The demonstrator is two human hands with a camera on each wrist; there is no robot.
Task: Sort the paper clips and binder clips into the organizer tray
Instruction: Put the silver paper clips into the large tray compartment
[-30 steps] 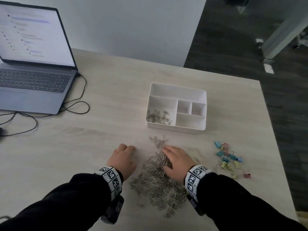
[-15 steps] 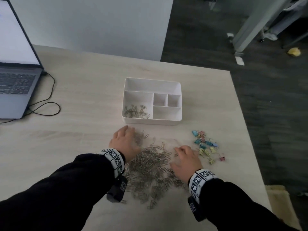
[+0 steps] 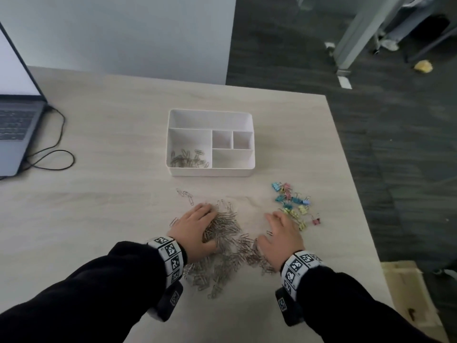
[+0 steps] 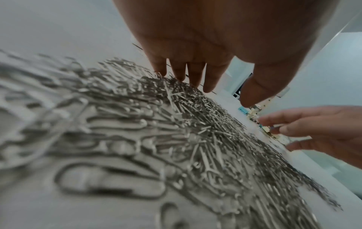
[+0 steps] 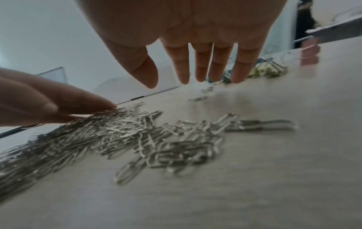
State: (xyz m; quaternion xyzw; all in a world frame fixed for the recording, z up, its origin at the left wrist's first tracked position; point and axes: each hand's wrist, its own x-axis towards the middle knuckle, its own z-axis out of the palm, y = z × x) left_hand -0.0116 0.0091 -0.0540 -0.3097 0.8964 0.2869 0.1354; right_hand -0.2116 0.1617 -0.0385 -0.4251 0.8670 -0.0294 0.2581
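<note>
Gathering of the paper clips [image 3: 222, 246] was judged to be the step in hand, since only a few clips had been placed in the near-left compartment of the organizer tray [image 3: 210, 172] and the large silver heap lay unsorted on the table [image 3: 99, 219]. The left hand [image 3: 195, 230] was seen palm down, fingers straight and close together, its fingertips [image 4: 180, 72] touching the far-left edge of the heap; nothing was gripped. The right hand [image 3: 282, 237] was held spread and flat over the table at the heap's 3 o'clock side, its fingertips [image 5: 240, 74] pointing toward the coloured binder clips [image 3: 294, 205], which were seen just beyond them at 1 o'clock; whether those fingertips touched the table could not be told. From the hands, the tray lay at 12 o'clock, well apart from the heap. A few stray clips were noted at 11 o'clock of the left hand. The next move was judged to call for the two hands to be drawn together so that a bunch could be scooped and lifted, with care that tangled clips were not trailed across the table on the way to the tray.
</note>
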